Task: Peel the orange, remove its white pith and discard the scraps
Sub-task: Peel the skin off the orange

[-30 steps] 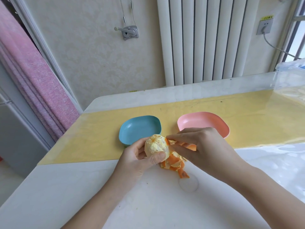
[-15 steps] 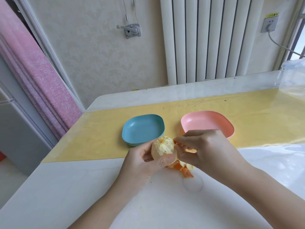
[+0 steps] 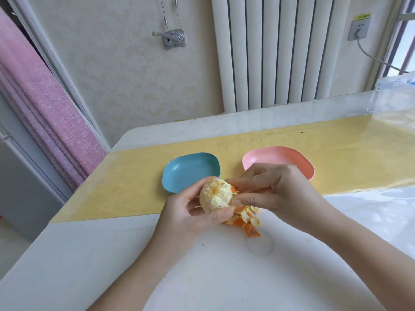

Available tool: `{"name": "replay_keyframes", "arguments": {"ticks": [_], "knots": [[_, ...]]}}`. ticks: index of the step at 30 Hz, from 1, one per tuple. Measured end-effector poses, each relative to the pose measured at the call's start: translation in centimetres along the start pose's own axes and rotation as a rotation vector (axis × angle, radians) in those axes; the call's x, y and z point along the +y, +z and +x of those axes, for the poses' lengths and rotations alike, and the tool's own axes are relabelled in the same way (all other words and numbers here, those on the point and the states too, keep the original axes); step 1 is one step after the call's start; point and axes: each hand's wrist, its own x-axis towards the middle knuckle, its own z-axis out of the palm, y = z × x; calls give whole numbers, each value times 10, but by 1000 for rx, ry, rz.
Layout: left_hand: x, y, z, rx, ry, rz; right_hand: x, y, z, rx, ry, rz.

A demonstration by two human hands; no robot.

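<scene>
Your left hand grips the pale, mostly peeled orange; your right hand pinches its dangling orange peel strip.

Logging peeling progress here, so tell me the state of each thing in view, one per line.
orange: mostly peeled, pale pith showing, held above the table.
peel: curled strips hanging under the orange.
left hand: grips the orange.
right hand: pinches peel at the orange's side.
blue dish: upright, no scraps inside.
pink dish: upright, partly hidden by the right hand.
wall socket: plug inserted.
</scene>
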Motion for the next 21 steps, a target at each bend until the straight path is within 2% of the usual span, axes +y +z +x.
{"name": "replay_keyframes", "arguments": {"ticks": [7,12,21], "knots": [[0,-1,-2,64,13,79,-5,-3,-4,-42,-256,-350],[-1,2,-2,92,3,119,-8,13,-6,94,-281,-571],[-5,4,-3,122,37,170,-5,29,-8,274,-236,-514]]}}
